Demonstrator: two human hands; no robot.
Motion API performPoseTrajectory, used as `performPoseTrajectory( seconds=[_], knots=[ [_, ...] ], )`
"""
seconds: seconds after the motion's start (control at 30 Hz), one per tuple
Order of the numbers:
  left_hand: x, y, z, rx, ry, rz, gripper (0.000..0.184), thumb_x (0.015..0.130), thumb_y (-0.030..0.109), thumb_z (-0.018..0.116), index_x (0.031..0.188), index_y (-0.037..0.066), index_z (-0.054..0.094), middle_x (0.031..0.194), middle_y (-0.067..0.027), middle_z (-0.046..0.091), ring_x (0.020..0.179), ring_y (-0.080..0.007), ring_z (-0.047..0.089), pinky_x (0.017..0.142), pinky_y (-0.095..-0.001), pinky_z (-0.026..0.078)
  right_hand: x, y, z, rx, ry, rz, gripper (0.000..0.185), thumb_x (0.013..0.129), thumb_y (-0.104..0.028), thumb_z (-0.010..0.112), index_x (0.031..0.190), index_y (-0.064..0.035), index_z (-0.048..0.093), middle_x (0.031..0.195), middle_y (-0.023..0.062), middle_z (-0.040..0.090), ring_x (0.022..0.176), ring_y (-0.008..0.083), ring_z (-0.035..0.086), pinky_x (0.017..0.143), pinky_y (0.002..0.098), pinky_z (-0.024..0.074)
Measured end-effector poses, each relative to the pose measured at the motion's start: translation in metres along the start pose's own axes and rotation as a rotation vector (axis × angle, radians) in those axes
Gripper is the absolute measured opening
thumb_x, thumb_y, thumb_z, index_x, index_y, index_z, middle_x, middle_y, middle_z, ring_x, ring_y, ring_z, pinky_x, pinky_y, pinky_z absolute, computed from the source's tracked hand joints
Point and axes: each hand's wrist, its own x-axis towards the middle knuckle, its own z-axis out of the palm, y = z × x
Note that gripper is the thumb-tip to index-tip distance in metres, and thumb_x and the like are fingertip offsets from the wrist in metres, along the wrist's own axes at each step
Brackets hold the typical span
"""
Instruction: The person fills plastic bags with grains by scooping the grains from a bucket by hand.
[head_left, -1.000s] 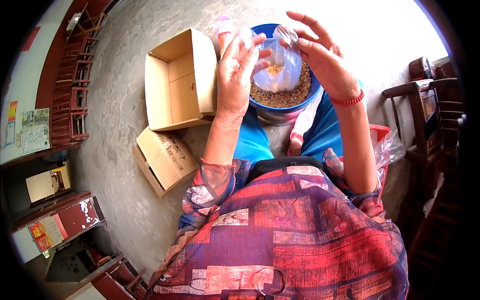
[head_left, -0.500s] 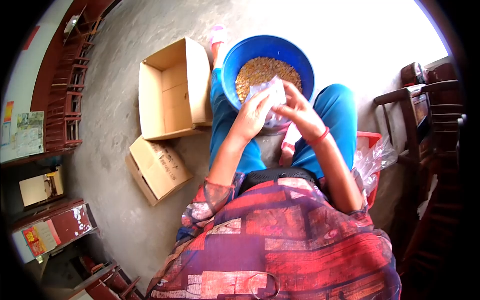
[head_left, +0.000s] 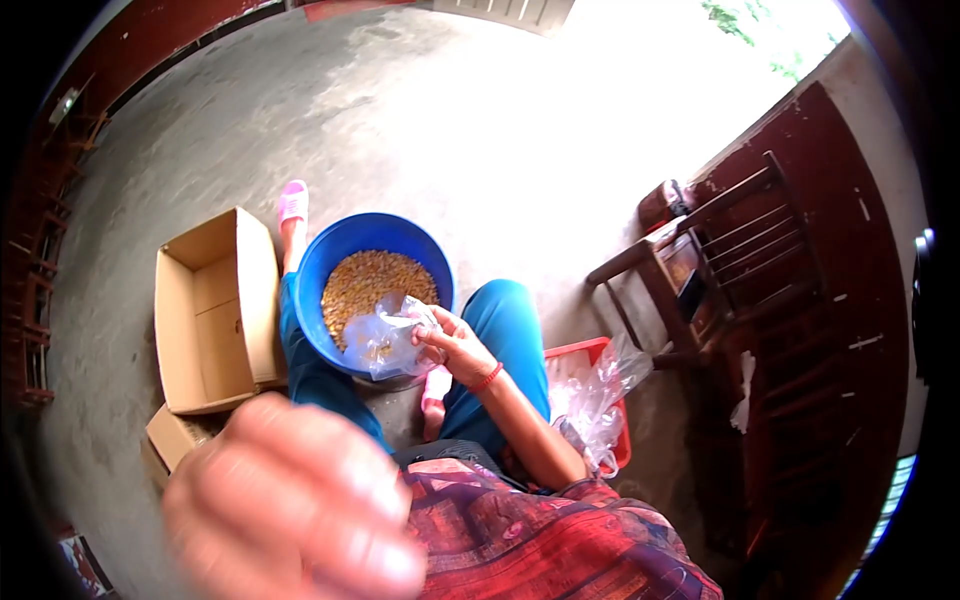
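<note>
My left hand (head_left: pixel 295 500) is large, blurred and close to the camera at the lower left. Its fingers are curled together, and whatever they may hold is hidden. A clear plastic bag (head_left: pixel 385 338) is pinched at its top between the fingers of my right hand (head_left: pixel 450 345), which has a red band at the wrist. The bag hangs over the near rim of a blue bucket (head_left: pixel 318 262), between my knees. Yellow-brown grains, like corn kernels (head_left: pixel 365 282), lie inside the bucket.
An open cardboard box (head_left: pixel 258 300) stands left of my leg, with a smaller carton (head_left: pixel 170 440) partly behind my hand. To the right are a red basket (head_left: pixel 622 440) with clear plastic bags (head_left: pixel 595 400) and a dark wooden chair (head_left: pixel 665 285). Concrete floor (head_left: pixel 210 130) stretches ahead.
My left hand has let go of the plastic bag and come up towards the camera. My right hand still holds the bag. The view has shifted, so the bucket sits lower and further left.
</note>
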Motion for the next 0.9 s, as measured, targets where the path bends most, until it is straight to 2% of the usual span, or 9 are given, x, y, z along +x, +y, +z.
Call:
performPoseTrajectory(
  seconds=[0.1,0.2,0.27,0.37,0.53,0.67,0.83,0.9],
  knots=[
    [0.006,0.005,0.008,-0.099,-0.067,0.038,0.013,0.083,0.005,0.049,0.089,0.004,0.06,0.084,-0.0091,0.055,0.077,-0.0194,0.053,0.068,-0.0289,0.043,0.003,0.008,-0.012,0.12,0.058,0.014,0.027,0.08,-0.011,0.059,0.106,-0.0098,0.052,0.077,-0.0019,0.055,0.057,0.0033,0.047,0.054,0.02,0.0465],
    [0.0,0.003,0.01,-0.079,-0.033,-0.016,0.011,0.083,0.006,0.049,0.086,0.004,0.06,0.08,-0.0081,0.055,0.074,-0.0183,0.052,0.066,-0.0287,0.043,0.002,0.008,-0.012,0.037,0.053,0.015,0.023,0.081,-0.012,0.058,0.103,-0.0104,0.051,0.076,-0.0018,0.055,0.055,0.0033,0.046,0.054,0.0204,0.0464],
    [-0.013,-0.002,0.006,0.005,0.043,-0.133,0.011,0.083,0.007,0.05,0.084,0.004,0.06,0.078,-0.0073,0.054,0.072,-0.0175,0.052,0.065,-0.0286,0.042,0.002,0.009,-0.013,0.009,0.033,-0.003,0.023,0.081,-0.011,0.057,0.103,-0.0098,0.051,0.077,-0.0014,0.055,0.057,0.0038,0.048,0.053,0.0205,0.0457],
    [-0.044,-0.016,-0.003,0.168,0.179,-0.413,0.011,0.084,0.009,0.05,0.081,0.004,0.06,0.075,-0.0063,0.054,0.069,-0.0164,0.051,0.063,-0.0284,0.042,0.002,0.01,-0.012,-0.015,0.072,-0.005,0.024,0.081,-0.011,0.057,0.104,-0.0089,0.052,0.077,-0.0017,0.055,0.064,0.0041,0.05,0.053,0.0191,0.0441],
    [-0.109,-0.038,-0.016,0.347,0.367,-0.82,0.014,0.084,0.011,0.05,0.077,0.005,0.06,0.069,-0.0044,0.053,0.063,-0.0144,0.05,0.059,-0.028,0.04,0.002,0.011,-0.01,-0.001,0.068,-0.025,0.02,0.081,-0.01,0.057,0.1,-0.0064,0.052,0.078,-0.0003,0.055,0.065,0.0048,0.05,0.052,0.0184,0.0415],
    [-0.149,-0.046,-0.021,0.399,0.441,-1.007,0.017,0.084,0.013,0.051,0.073,0.005,0.06,0.064,-0.003,0.052,0.059,-0.0129,0.049,0.056,-0.0278,0.04,0.001,0.012,-0.013,-0.032,0.07,-0.014,0.027,0.081,-0.01,0.057,0.107,-0.0059,0.051,0.078,-0.0009,0.054,0.067,0.0045,0.05,0.053,0.0164,0.0393],
    [-0.183,-0.052,-0.019,0.414,0.491,-1.166,0.021,0.085,0.015,0.051,0.068,0.005,0.06,0.058,-0.0012,0.051,0.054,-0.0109,0.048,0.052,-0.0275,0.038,0.001,0.01,-0.015,-0.063,0.047,0.01,0.025,0.081,-0.01,0.057,0.106,-0.0064,0.051,0.08,-0.0002,0.056,0.068,0.0042,0.051,0.053,0.0158,0.0386],
    [-0.19,-0.054,-0.014,0.399,0.492,-1.215,0.023,0.085,0.016,0.051,0.067,0.005,0.06,0.056,-0.0005,0.051,0.052,-0.0102,0.048,0.051,-0.0273,0.038,0.0,0.013,-0.014,-0.045,0.053,-0.035,0.024,0.082,-0.011,0.057,0.105,-0.0061,0.051,0.081,-0.0003,0.057,0.069,0.0047,0.052,0.055,0.0167,0.0413]
  ],
)
